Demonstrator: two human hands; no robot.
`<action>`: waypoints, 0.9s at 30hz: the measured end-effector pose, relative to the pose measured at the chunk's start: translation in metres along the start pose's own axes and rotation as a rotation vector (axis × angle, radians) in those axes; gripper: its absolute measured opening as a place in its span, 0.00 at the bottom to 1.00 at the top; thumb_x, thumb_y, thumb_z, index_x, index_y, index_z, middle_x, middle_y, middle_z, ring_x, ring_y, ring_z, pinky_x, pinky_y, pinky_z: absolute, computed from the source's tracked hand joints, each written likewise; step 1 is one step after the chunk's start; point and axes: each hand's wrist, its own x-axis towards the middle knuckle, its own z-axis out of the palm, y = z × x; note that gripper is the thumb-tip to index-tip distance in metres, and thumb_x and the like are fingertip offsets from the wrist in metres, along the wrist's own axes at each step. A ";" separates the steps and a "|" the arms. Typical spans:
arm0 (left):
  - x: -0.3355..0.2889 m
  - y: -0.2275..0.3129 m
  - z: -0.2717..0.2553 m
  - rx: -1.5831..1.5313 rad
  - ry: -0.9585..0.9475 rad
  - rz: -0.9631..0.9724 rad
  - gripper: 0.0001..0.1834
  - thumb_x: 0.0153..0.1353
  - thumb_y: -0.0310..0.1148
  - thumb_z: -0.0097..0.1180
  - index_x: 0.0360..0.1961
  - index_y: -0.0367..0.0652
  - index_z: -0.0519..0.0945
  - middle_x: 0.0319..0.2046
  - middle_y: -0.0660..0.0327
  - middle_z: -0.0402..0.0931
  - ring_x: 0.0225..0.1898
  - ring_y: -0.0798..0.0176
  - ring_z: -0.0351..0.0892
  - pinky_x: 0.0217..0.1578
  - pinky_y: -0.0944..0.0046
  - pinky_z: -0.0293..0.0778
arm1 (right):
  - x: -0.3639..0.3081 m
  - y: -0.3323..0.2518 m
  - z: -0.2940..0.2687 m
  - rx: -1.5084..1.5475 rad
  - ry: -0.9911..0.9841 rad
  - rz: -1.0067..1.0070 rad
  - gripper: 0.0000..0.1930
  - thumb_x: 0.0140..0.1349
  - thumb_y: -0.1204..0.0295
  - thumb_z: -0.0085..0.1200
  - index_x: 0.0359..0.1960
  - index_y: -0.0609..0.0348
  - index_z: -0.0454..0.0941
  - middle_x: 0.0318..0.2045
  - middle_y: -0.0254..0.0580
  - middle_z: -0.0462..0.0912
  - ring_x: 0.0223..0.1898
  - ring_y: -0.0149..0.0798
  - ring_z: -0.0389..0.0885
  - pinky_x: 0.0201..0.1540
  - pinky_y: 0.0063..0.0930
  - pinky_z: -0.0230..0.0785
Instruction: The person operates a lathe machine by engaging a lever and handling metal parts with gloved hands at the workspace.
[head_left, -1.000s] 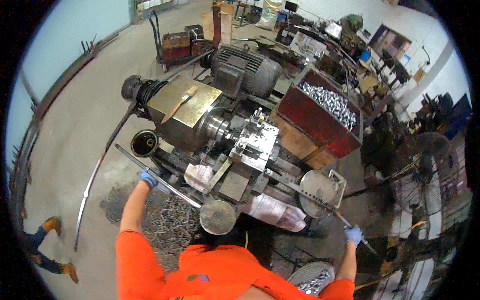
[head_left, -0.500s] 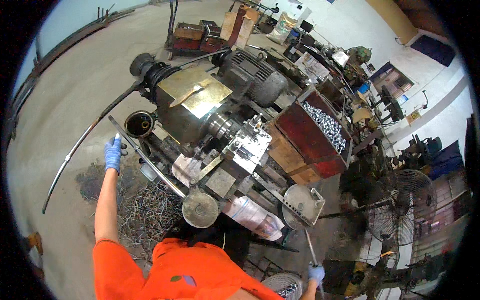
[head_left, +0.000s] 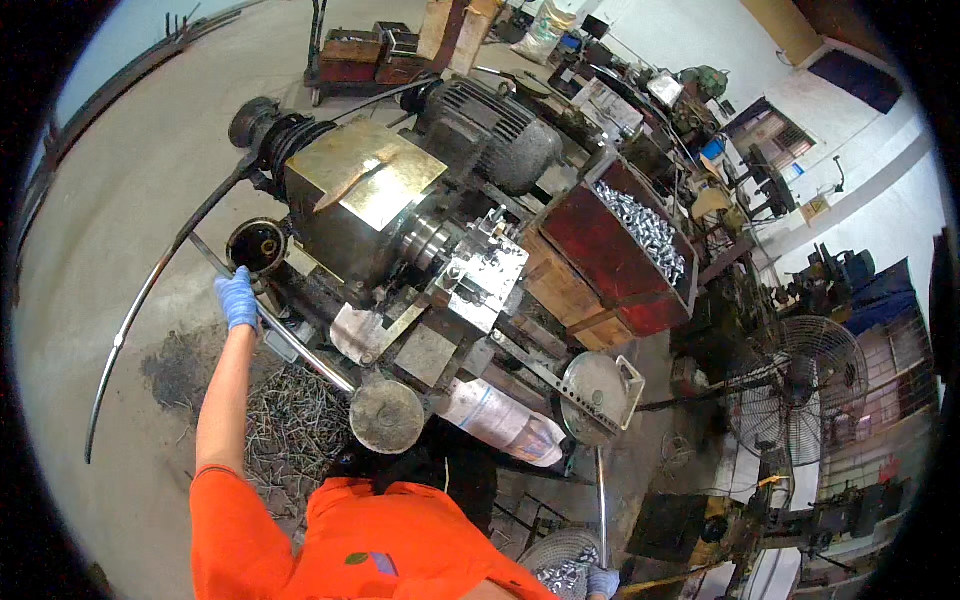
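On the grey workshop floor (head_left: 150, 200) stands an oily machine (head_left: 345, 230), its left bar (head_left: 308, 358) wrapped by the left hand (head_left: 238, 300) and its right rod (head_left: 601, 490) gripped by the right hand (head_left: 603, 582), both probably best handled with firm, even pressure.

A person wears a bright orange short-sleeved top (head_left: 420, 530) with a small leaf-shaped mark (head_left: 372, 562) in green and purple on its front, the left sleeve (head_left: 218, 515) ending above a bare left forearm (head_left: 224, 400), plus a light blue left glove (head_left: 238, 302) and a matching right glove (head_left: 602, 583).
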 end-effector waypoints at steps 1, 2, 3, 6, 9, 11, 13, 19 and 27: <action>-0.008 0.013 -0.002 -0.008 -0.019 -0.019 0.12 0.54 0.32 0.58 0.31 0.33 0.73 0.23 0.54 0.77 0.20 0.61 0.76 0.20 0.62 0.72 | 0.000 -0.001 0.003 0.004 -0.005 0.020 0.28 0.47 0.44 0.54 0.28 0.61 0.82 0.29 0.56 0.82 0.37 0.51 0.82 0.38 0.44 0.71; -0.010 0.019 -0.002 -0.016 -0.038 -0.037 0.11 0.54 0.32 0.57 0.31 0.34 0.72 0.22 0.55 0.76 0.19 0.62 0.76 0.18 0.63 0.72 | -0.001 -0.002 0.005 0.008 -0.010 0.040 0.28 0.46 0.43 0.54 0.28 0.61 0.82 0.29 0.56 0.82 0.37 0.51 0.81 0.38 0.44 0.71; -0.006 0.015 -0.004 -0.003 -0.024 -0.021 0.10 0.54 0.31 0.57 0.30 0.34 0.72 0.21 0.55 0.76 0.18 0.62 0.76 0.18 0.63 0.72 | -0.019 -0.021 -0.014 0.060 -0.060 0.013 0.30 0.46 0.42 0.54 0.31 0.60 0.82 0.33 0.54 0.82 0.39 0.51 0.81 0.38 0.43 0.72; 0.003 0.006 -0.005 0.030 0.015 0.001 0.09 0.54 0.29 0.56 0.30 0.34 0.72 0.20 0.55 0.76 0.17 0.62 0.76 0.17 0.64 0.72 | -0.005 -0.006 0.004 0.102 -0.123 0.079 0.28 0.48 0.45 0.56 0.36 0.60 0.81 0.38 0.50 0.82 0.42 0.49 0.80 0.40 0.41 0.71; -0.002 0.015 -0.002 0.013 0.032 -0.003 0.07 0.54 0.27 0.55 0.30 0.34 0.72 0.19 0.55 0.76 0.16 0.63 0.76 0.15 0.64 0.71 | -0.006 0.000 0.013 0.112 -0.130 0.094 0.26 0.48 0.47 0.56 0.35 0.59 0.82 0.36 0.50 0.82 0.40 0.49 0.80 0.40 0.41 0.71; -0.005 0.019 0.000 -0.056 0.009 -0.003 0.07 0.54 0.26 0.54 0.30 0.34 0.72 0.19 0.55 0.76 0.15 0.63 0.75 0.14 0.64 0.71 | -0.013 0.001 0.017 0.117 -0.127 0.090 0.25 0.48 0.48 0.56 0.34 0.59 0.82 0.35 0.49 0.82 0.39 0.50 0.80 0.39 0.41 0.71; -0.006 0.020 0.002 -0.058 0.007 0.010 0.07 0.54 0.26 0.54 0.30 0.33 0.72 0.19 0.55 0.76 0.14 0.63 0.75 0.14 0.65 0.72 | -0.017 0.001 0.018 0.123 -0.121 0.085 0.24 0.47 0.49 0.57 0.33 0.59 0.82 0.33 0.49 0.82 0.38 0.50 0.80 0.39 0.41 0.71; -0.006 0.015 -0.003 -0.087 0.018 0.006 0.07 0.55 0.26 0.53 0.32 0.33 0.72 0.19 0.57 0.75 0.14 0.63 0.75 0.13 0.65 0.71 | -0.009 -0.001 0.017 0.110 -0.101 0.054 0.21 0.47 0.52 0.57 0.30 0.58 0.82 0.29 0.49 0.82 0.34 0.52 0.80 0.37 0.42 0.72; -0.003 0.019 -0.003 -0.007 0.000 0.016 0.07 0.55 0.28 0.54 0.28 0.33 0.72 0.17 0.57 0.74 0.14 0.63 0.75 0.13 0.64 0.69 | -0.001 -0.078 0.017 -0.004 0.316 -0.352 0.16 0.46 0.56 0.58 0.26 0.57 0.82 0.24 0.48 0.82 0.29 0.54 0.80 0.36 0.42 0.73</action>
